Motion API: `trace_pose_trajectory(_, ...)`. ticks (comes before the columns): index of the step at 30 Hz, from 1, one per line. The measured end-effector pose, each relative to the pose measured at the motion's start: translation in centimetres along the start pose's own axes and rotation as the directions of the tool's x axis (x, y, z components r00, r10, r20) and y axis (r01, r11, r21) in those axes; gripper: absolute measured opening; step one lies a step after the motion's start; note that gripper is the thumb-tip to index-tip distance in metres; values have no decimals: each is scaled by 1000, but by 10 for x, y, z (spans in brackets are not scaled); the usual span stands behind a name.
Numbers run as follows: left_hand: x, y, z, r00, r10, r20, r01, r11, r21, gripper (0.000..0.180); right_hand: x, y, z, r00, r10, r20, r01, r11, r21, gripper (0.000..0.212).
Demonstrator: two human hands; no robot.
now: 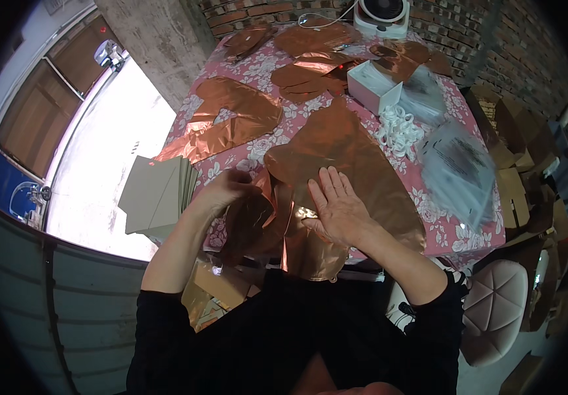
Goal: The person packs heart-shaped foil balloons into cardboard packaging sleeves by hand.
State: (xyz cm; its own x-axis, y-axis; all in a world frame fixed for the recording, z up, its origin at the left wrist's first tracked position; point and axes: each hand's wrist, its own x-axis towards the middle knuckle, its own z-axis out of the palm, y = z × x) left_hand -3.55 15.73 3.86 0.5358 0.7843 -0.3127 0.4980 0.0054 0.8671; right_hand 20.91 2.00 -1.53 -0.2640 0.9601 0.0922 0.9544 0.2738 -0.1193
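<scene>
**Flattening copper foil at the table edge**

Black sleeves frame our forearms as both hands work the foil sheet (336, 158), a large copper-coloured balloon-like shape lying on the near part of the table (442, 227) and hanging over its front edge. Our right hand (340, 207) lies flat on it, fingers spread, grip released, pressing down. Our left hand (228, 187) is curled round the crumpled left edge of the sheet, pinching it. We judge the step to be smoothing or folding this sheet; the next move likely calls for a steady press while the left edge is drawn over without creasing. Further out lie more foil pieces (238, 115), a white box (373, 85), white rings (399, 128), clear bags (458, 168), cardboard sheets (159, 191) and a fan (382, 14).
</scene>
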Motion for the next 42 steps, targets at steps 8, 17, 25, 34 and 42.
trace_pose_trajectory(8,11,32,1,945,203,256,-191,979,-70,15,0,2,2,1000,7,-4,-7,1000,23,81)
trace_pose_trajectory(17,25,51,36,757,331,563,-361,930,-61,18,0,2,-1,993,44,110,-40,999,-33,84)
trace_pose_trajectory(25,88,-20,53,513,811,283,-773,292,563,51,0,11,0,984,2,176,43,967,-252,117)
trace_pose_trajectory(34,77,-4,78,622,680,388,-672,209,711,69,0,11,8,983,-3,186,41,979,-201,113)
trace_pose_trajectory(42,68,8,80,631,652,420,-629,113,769,78,-6,46,-21,997,-13,83,-11,960,279,71)
